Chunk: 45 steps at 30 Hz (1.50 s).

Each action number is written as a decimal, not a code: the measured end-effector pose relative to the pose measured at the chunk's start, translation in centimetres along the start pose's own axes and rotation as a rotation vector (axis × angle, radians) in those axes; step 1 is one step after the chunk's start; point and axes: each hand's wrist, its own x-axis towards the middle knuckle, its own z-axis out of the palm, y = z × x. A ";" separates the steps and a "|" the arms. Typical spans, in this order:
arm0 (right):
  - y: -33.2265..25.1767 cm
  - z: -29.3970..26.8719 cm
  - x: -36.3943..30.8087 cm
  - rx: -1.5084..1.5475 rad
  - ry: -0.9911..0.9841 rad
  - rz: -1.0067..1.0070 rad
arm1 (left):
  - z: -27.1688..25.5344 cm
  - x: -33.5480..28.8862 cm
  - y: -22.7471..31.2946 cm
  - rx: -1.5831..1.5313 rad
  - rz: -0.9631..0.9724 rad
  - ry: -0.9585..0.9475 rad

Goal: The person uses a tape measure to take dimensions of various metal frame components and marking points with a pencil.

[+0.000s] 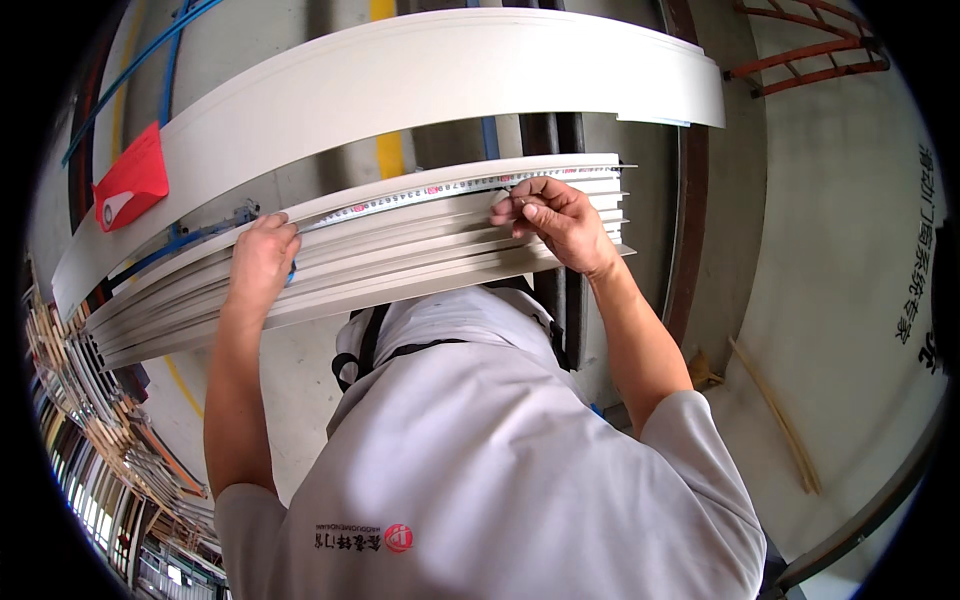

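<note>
Pressing tape measure (420,195) onto stacked boards (400,255)

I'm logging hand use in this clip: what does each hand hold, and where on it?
The left hand presses one end of the measuring tape onto the stacked white strips; the right hand pinches the tape further along. Anything else in the fingers is unclear.

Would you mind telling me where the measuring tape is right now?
In the head view the measuring tape lies along the top edge of the stack of white profiles, stretched between the left hand and the right hand, just below the wide white board.
</note>
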 end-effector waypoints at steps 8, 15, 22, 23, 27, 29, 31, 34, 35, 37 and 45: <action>-1.4 0.2 0.3 -0.656 0.066 -0.058 | 3.2 -0.8 -2.2 0.013 0.037 0.066; -1.3 -1.4 0.6 -0.716 -0.013 -0.040 | 2.1 -0.5 -0.7 0.089 -0.076 -0.012; 0.5 -0.1 1.3 -0.747 0.175 -0.232 | 1.1 -0.3 -0.1 0.077 -0.090 -0.071; 0.7 0.9 1.2 -0.818 0.209 -0.265 | 0.9 -0.6 -0.1 0.081 -0.092 -0.067; 2.7 1.8 0.6 -0.744 0.434 -0.378 | 2.0 -0.2 0.3 0.075 -0.103 -0.051; 2.6 1.4 -0.1 -0.760 0.531 -0.400 | 2.8 0.9 0.7 0.083 -0.086 -0.051; 2.6 0.2 -0.9 -0.738 0.507 -0.413 | 4.5 1.9 0.3 0.113 0.024 -0.050; -0.3 2.0 1.2 -1.744 0.133 -0.685 | 3.6 -1.2 -2.6 0.044 -0.054 -0.036; -0.9 3.1 2.4 -1.747 0.054 -0.753 | 2.5 -2.1 -2.7 0.054 -0.045 -0.002; -1.5 4.2 4.1 -1.807 -0.033 -0.847 | -0.1 -2.5 -2.8 0.064 -0.104 0.017; 1.1 5.2 1.8 -1.509 0.724 -0.521 | 1.3 -0.5 -0.4 0.020 -0.011 0.069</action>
